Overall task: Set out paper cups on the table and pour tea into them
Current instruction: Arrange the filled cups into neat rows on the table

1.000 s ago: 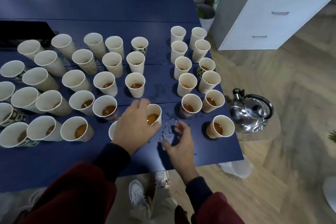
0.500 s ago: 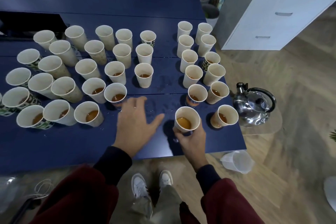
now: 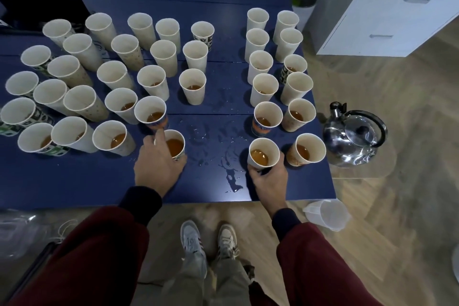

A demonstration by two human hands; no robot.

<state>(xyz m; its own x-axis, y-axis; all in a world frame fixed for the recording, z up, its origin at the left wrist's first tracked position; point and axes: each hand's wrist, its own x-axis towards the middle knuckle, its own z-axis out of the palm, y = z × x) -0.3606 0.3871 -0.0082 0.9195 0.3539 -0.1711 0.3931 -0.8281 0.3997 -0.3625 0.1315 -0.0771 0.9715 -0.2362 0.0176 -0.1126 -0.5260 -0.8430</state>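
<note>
One left cup [image 3: 176,138] in left grip [image 3: 156,169]; one right cup [image 3: 263,153] in right grip [image 3: 269,181].

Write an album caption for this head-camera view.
Left hand grips one cup of tea, right hand a second cup, at a blue table crowded with paper cups; kettle alongside.

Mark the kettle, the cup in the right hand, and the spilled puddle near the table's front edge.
kettle [image 3: 344,146]: head view, on its shiny body.
cup [image 3: 270,148], gripped by right hand [image 3: 270,181]: head view, on its inner wall.
puddle [image 3: 232,182]: head view, on its middle.
</note>
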